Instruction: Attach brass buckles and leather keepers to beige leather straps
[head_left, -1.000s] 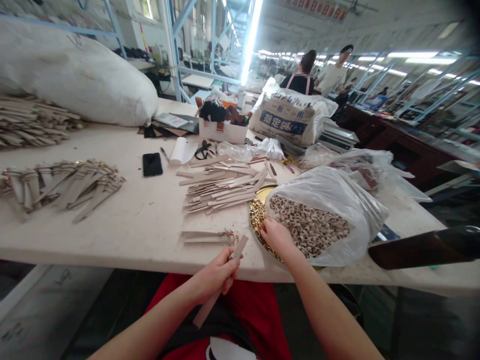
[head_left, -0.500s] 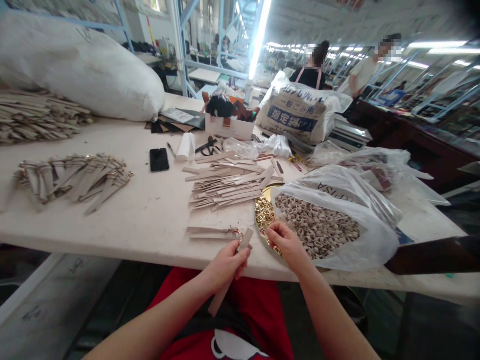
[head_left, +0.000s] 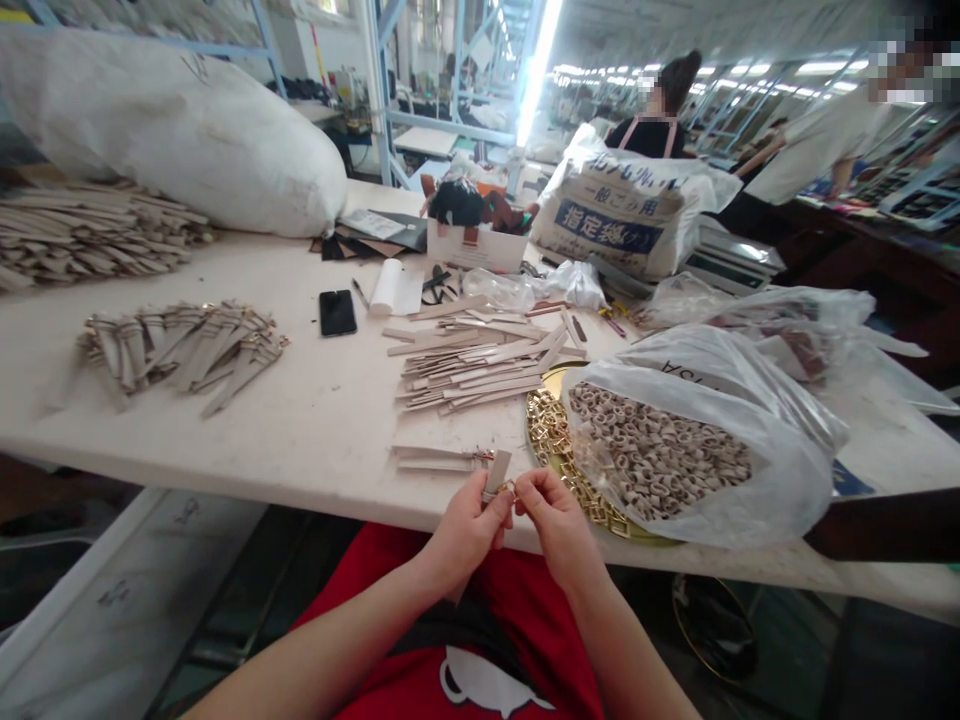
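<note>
Strap (head_left: 500, 468) is clamped between fingers of the left hand (head_left: 466, 522), long axis pointing away from the body. Right hand (head_left: 556, 518) pinches a gold buckle (head_left: 509, 488) just right of it; contact unclear. Tray (head_left: 562, 375) lies farther right.

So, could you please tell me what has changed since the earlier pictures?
The right hand has moved left from the gold buckles on the tray to the left hand, apparently pinching one. The left hand still grips a strap; the phone stays put.
</note>
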